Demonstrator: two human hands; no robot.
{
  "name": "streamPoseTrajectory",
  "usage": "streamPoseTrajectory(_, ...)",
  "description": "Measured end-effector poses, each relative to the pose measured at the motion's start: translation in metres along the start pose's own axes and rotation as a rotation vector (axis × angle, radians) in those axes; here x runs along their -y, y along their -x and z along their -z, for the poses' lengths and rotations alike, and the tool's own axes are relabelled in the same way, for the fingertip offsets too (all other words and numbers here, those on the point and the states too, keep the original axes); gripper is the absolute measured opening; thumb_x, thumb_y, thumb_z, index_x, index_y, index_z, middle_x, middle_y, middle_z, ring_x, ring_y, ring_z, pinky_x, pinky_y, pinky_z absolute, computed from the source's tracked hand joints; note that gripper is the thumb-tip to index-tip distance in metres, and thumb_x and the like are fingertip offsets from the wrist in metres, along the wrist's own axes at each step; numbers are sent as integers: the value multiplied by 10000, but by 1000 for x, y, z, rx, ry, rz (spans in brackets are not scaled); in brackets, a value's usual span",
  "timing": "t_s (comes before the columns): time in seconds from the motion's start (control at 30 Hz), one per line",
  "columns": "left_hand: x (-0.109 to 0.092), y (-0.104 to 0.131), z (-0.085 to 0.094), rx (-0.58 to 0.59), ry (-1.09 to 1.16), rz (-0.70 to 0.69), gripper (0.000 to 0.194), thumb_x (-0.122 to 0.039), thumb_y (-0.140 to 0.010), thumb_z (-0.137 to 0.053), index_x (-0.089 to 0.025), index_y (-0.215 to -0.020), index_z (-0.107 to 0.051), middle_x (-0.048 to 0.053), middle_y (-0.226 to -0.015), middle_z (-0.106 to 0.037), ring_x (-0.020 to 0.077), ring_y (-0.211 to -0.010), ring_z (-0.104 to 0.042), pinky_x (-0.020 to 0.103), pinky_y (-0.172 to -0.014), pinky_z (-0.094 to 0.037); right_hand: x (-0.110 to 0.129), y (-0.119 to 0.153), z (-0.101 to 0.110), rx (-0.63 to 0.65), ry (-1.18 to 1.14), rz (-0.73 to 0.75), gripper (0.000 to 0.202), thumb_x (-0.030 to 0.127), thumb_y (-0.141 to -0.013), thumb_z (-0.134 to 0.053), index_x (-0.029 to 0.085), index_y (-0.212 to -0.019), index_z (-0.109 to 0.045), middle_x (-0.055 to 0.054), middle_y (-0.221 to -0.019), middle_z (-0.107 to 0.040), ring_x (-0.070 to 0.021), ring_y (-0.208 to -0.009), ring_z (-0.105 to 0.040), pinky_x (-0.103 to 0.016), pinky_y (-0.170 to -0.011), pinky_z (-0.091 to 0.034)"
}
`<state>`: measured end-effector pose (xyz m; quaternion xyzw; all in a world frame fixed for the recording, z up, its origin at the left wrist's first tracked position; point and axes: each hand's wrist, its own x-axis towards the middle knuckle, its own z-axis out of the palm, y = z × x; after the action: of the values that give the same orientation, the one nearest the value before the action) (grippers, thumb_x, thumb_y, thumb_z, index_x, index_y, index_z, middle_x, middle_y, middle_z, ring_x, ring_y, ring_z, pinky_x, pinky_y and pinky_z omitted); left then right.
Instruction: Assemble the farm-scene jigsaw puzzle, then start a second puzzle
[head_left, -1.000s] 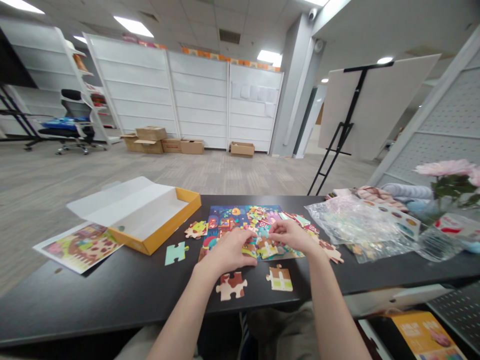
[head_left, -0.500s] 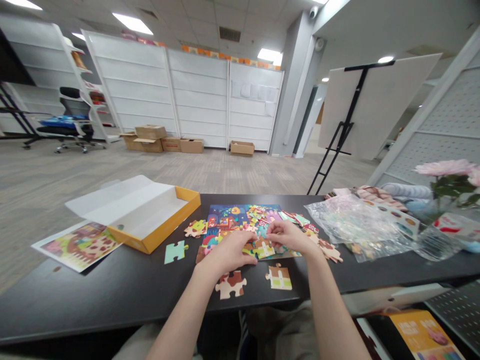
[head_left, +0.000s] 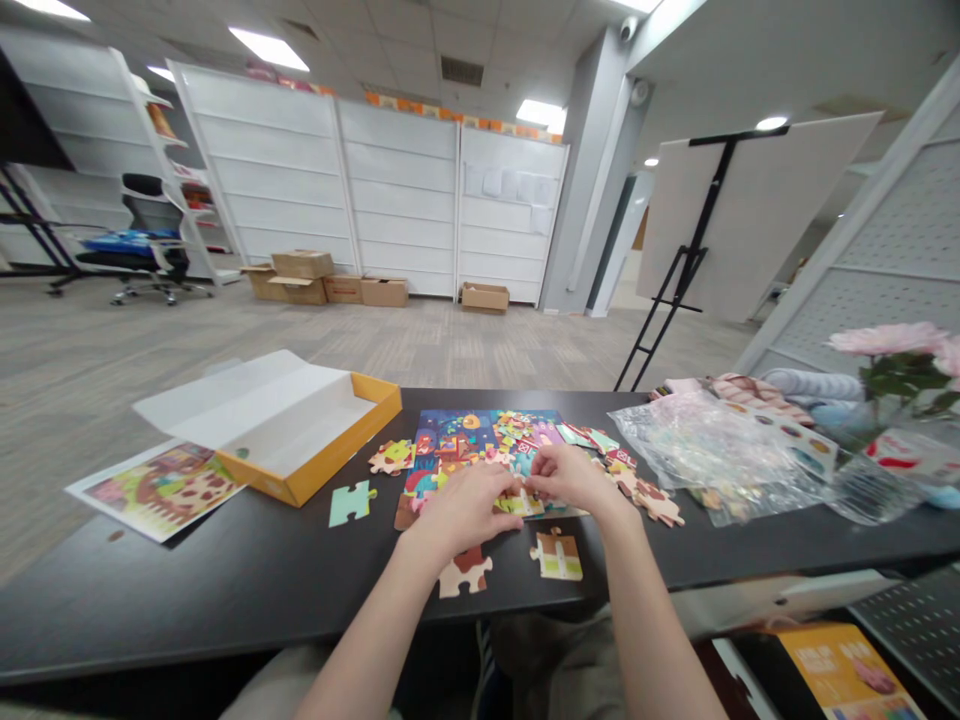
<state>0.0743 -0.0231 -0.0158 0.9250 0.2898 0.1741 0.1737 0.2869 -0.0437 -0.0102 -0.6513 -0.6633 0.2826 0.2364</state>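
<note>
My left hand (head_left: 471, 508) rests over the lower part of a colourful puzzle picture (head_left: 442, 440), fingers pressed around the edge of a fence-patterned piece (head_left: 529, 503). My right hand (head_left: 564, 475) is closed in a pinch at the upper right of that same piece, its fingertips close to my left fingers. Near my left wrist lies a brown-and-cream piece (head_left: 466, 574), partly covered. A brown-and-green fence piece (head_left: 557, 556) lies below my right hand. To the left sit a mint piece (head_left: 349, 503) and a yellow-and-cream piece (head_left: 392, 457).
An open yellow box (head_left: 337, 440) and a printed picture sheet (head_left: 161, 488) lie at the left. More loose pieces (head_left: 654, 500) are right of my right hand. Beyond them are clear plastic bags (head_left: 720, 450) and a vase with pink flowers (head_left: 892, 340).
My left hand has shifted slightly right, covering more of the brown-and-cream piece. My right hand has moved slightly left, closer to my left fingertips.
</note>
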Motion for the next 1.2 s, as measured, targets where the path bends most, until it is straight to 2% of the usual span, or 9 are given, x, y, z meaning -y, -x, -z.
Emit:
streamPoseTrajectory(0.2, -1, 2, -1, 0, -27, -43, 194, -370, -851, -716, -230, -984, -697, 40, -976, -712, 237, -993, -628, 325, -880, -455, -5, 3, 7, -87, 234, -6, 67, 209, -705, -725, 188, -731, -667, -9, -663, -707, -159, -643, -648, -237, -570, -415)
streamPoseTrajectory(0.37, -1, 5, -2, -2, -26, -65, 191, -346, -915, -641, -231, -1047, -718, 55, -1061, -711, 237, -1047, -619, 344, -926, -453, -11, 6, 14, -113, 294, -43, 67, 200, -706, -725, 192, -753, -679, -14, -720, -721, -159, -675, -640, -234, -591, -404)
streamPoseTrajectory(0.5, -2, 5, -3, -7, -41, -57, 180, -344, -907, -650, -237, -1028, -729, 61, -1074, -702, 243, -1047, -619, 355, -923, -455, -7, 15, 23, -118, 241, -37, 120, 244, -729, -729, 186, -827, -692, -26, -756, -720, -168, -694, -644, -249, -612, -412)
streamPoseTrajectory(0.57, -1, 5, -3, -17, -29, -43, 178, -361, -882, -681, -226, -990, -725, 58, -1042, -698, 236, -1021, -625, 335, -898, -464, -3, 23, 26, -86, 186, -14, 154, 268, -730, -735, 187, -855, -698, -24, -771, -716, -170, -707, -646, -252, -626, -421)
streamPoseTrajectory(0.63, 0, 5, -3, -27, -15, -11, 185, -373, -847, -720, -206, -926, -712, 54, -985, -694, 226, -968, -633, 309, -849, -474, -1, 32, 28, 0, 136, -12, 203, 270, -699, -759, 191, -877, -700, -15, -789, -715, -170, -718, -645, -251, -632, -428)
streamPoseTrajectory(0.77, 3, 5, -5, -31, 4, 16, 199, -379, -817, -749, -190, -825, -685, 44, -896, -690, 213, -904, -637, 287, -803, -475, -1, 48, 22, 158, 79, -96, 313, 206, -602, -794, 196, -895, -683, 2, -801, -698, -162, -704, -626, -238, -589, -412)
streamPoseTrajectory(0.87, 4, 6, -6, -28, 15, -1, 204, -387, -822, -742, -192, -806, -685, 45, -899, -695, 212, -911, -639, 290, -829, -473, 0, 56, 15, 168, 103, -149, 371, 167, -543, -807, 200, -883, -663, 12, -807, -677, -152, -706, -597, -231, -574, -388)
streamPoseTrajectory(1.0, 1, 8, -3, -25, 15, -2, 168, -358, -848, -713, -192, -845, -683, 48, -934, -694, 214, -934, -637, 293, -833, -471, 10, 65, 10, 146, 240, -176, 442, 204, -497, -853, 221, -888, -646, 10, -873, -680, -157, -722, -573, -236, -571, -346)
streamPoseTrajectory(1.2, -2, 9, -2, -19, -28, 3, 121, -306, -877, -643, -189, -852, -636, 51, -917, -664, 215, -923, -617, 296, -810, -457, 34, 71, 5, 155, 415, -220, 434, 190, -526, -830, 228, -898, -609, 4, -868, -682, -173, -739, -584, -253, -579, -301)
